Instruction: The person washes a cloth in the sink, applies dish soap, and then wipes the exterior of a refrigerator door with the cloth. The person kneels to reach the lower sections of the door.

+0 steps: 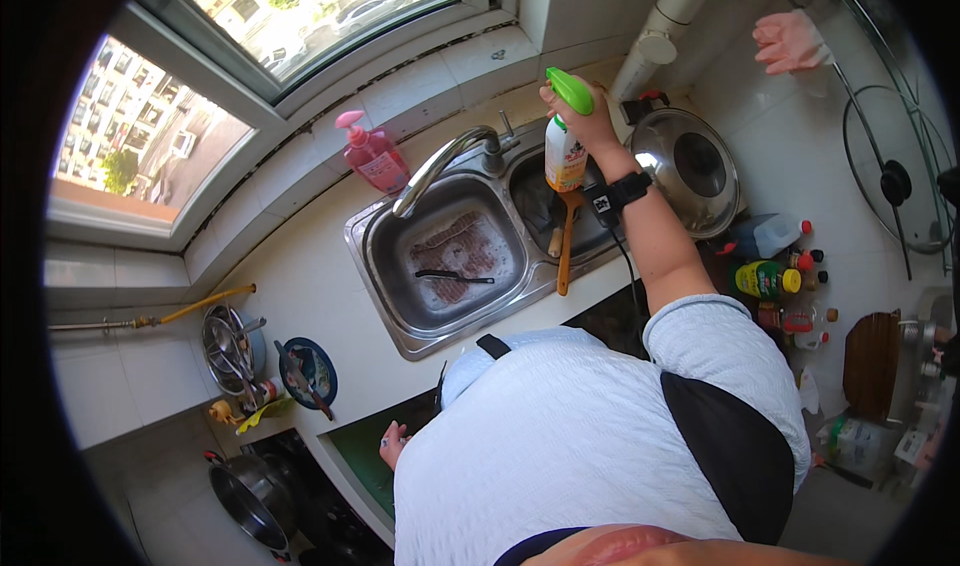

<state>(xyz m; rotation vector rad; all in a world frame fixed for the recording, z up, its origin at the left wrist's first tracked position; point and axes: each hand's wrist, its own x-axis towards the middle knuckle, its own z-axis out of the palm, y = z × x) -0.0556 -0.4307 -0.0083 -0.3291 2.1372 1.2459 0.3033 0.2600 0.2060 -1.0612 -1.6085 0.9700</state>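
My right hand [589, 119] is closed around the neck of a white and orange spray bottle [564, 162] with a green trigger head, held upright over the smaller basin. A wooden spatula [566, 258] leans across that basin's front edge, beside another light-coloured handle [556, 242]. In the larger steel basin [382, 266] a brown patterned cloth or mat [450, 254] lies among foam, with a thin black utensil [454, 276] across it. My left hand [394, 444] hangs low beside my body, partly hidden by my shirt; what it holds, if anything, does not show.
A chrome faucet [442, 164] arches over the larger basin, near a pink pump bottle [375, 162]. Right of the sink stand a lidded pan [686, 172] and several bottles [765, 279]. Leftward are a blue plate with a knife [330, 363], a bowl of utensils [225, 344] and a steel pot [251, 495].
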